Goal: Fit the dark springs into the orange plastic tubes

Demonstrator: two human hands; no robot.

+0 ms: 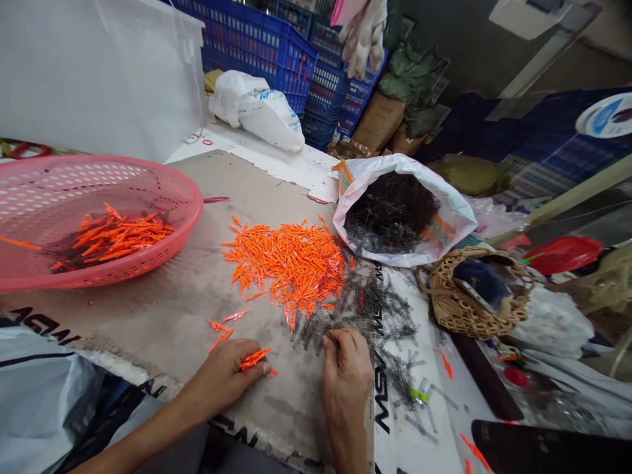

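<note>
My left hand (236, 370) is closed around several small orange plastic pieces (255, 358), which stick out between thumb and fingers. A few loose orange pieces (220, 332) lie just beyond it on the table. Farther in, a wide heap of the same orange pieces (291, 260) covers the middle of the table. My right hand (349, 372) has its fingers curled and pinched at the near edge of a scatter of thin, dark, coil-like pieces (316, 324). Whatever sits between its fingertips is too small to make out.
A pink perforated basket (190, 220) at left holds more orange pieces. Behind the heap, a white bag (457, 224) lies open, full of dark pieces. To the right stands a woven basket (447, 306) with a phone in it. Blue crates (247, 39) are stacked behind.
</note>
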